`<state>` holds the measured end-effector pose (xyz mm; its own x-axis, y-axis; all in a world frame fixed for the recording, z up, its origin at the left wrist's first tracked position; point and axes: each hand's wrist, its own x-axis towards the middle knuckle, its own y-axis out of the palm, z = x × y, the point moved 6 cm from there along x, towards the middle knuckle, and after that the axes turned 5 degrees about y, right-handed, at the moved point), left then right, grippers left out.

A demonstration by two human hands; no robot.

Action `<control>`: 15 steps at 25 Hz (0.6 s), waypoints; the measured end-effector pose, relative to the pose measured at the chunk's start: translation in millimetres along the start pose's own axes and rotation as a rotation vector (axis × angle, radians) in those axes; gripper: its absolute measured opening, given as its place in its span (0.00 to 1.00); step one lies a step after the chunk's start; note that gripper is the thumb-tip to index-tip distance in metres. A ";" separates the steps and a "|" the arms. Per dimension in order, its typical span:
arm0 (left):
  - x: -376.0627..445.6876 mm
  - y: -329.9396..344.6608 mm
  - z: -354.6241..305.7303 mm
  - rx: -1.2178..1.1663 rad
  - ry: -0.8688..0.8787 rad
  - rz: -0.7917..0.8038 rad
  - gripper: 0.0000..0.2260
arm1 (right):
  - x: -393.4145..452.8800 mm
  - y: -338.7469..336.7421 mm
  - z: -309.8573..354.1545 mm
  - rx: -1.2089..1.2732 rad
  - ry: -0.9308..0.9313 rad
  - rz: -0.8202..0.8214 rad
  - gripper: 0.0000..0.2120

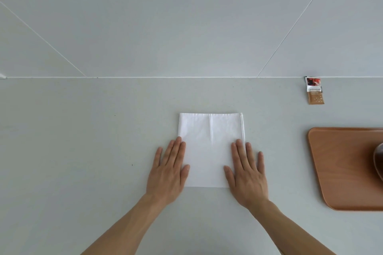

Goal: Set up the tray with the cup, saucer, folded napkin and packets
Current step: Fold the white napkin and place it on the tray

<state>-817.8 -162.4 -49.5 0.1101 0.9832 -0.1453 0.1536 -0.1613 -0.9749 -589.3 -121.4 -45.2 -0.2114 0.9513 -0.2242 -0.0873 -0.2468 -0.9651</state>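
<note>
Both hands flat on the white napkin (210, 147), which lies on the grey surface (83, 141). Left hand (168, 174) presses its left edge, right hand (247, 176) its right edge, fingers straight and slightly spread. Wooden tray (339, 167) sits well right of the napkin, packets (314, 91) beyond it by the wall.

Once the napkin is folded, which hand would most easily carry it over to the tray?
Probably the right hand: it lies flat on the napkin's right edge, nearer the tray. The left hand presses the far edge.
</note>
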 end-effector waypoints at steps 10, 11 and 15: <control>96.3 -68.5 32.9 -0.225 -0.062 -0.006 0.21 | 99.6 -78.8 4.5 0.032 -0.080 -0.038 0.27; 112.9 -73.1 36.2 -0.239 -0.100 0.023 0.22 | 114.0 -78.2 7.6 -0.010 -0.085 0.054 0.32; 147.7 -71.8 35.2 -0.177 -0.138 0.261 0.24 | 144.0 -76.3 15.3 -0.177 -0.089 0.207 0.33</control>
<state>-847.1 -2.6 -6.8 0.0358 0.9071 -0.4195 0.3068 -0.4094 -0.8592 -628.0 31.6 -1.8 -0.2923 0.8622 -0.4137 0.1360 -0.3907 -0.9104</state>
